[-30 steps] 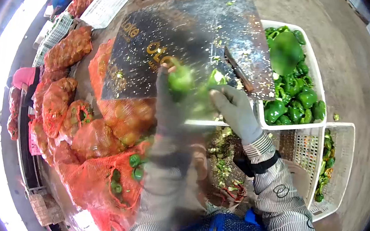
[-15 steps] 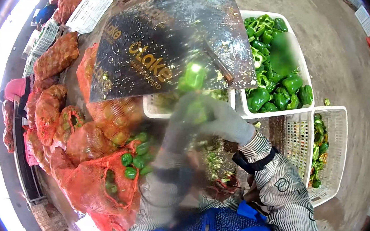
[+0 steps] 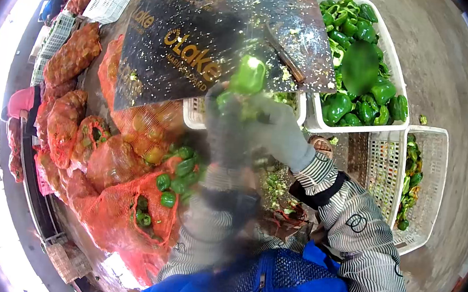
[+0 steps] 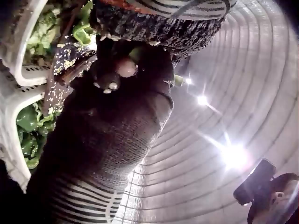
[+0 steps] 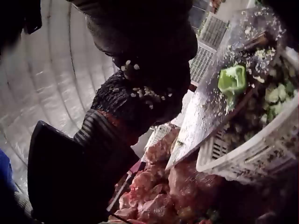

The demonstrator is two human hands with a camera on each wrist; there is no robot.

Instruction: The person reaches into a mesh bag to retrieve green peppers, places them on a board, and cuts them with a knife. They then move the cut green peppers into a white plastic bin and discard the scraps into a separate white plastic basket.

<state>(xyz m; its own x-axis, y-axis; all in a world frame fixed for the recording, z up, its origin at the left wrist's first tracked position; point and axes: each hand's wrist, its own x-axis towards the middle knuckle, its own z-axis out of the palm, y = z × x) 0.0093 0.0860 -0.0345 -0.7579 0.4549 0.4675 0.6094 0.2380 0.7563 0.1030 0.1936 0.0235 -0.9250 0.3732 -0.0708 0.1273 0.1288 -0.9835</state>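
Observation:
My two gloved hands meet in front of the board (image 3: 198, 56). The dark left glove (image 5: 135, 98) has pale seeds stuck to it, and the left hand grips a green bell pepper (image 3: 224, 102) mostly hidden by fingers and blur. From the other side, the grey-gloved right hand (image 3: 284, 128) curls its fingers in against the same pepper. A bare fingertip (image 4: 126, 67) shows through the right glove in the left wrist view. Just beyond the hands, a cut, hollow bell pepper (image 5: 232, 80) lies at the board's near edge. A knife (image 3: 283, 54) with a worn handle lies on the seed-strewn board.
A white crate (image 3: 400, 55) of cut green peppers stands at the right, a second crate (image 3: 440, 167) with scraps below it. Under the board sits a white bin (image 3: 194, 116) of trimmings. Red mesh sacks (image 3: 119, 208) fill the left; peppers (image 3: 168, 199) spill from one.
The hands, apart a second ago with green pieces in each, have come together in front of the board. The hollow pepper now lies at its edge. The head view has shifted.

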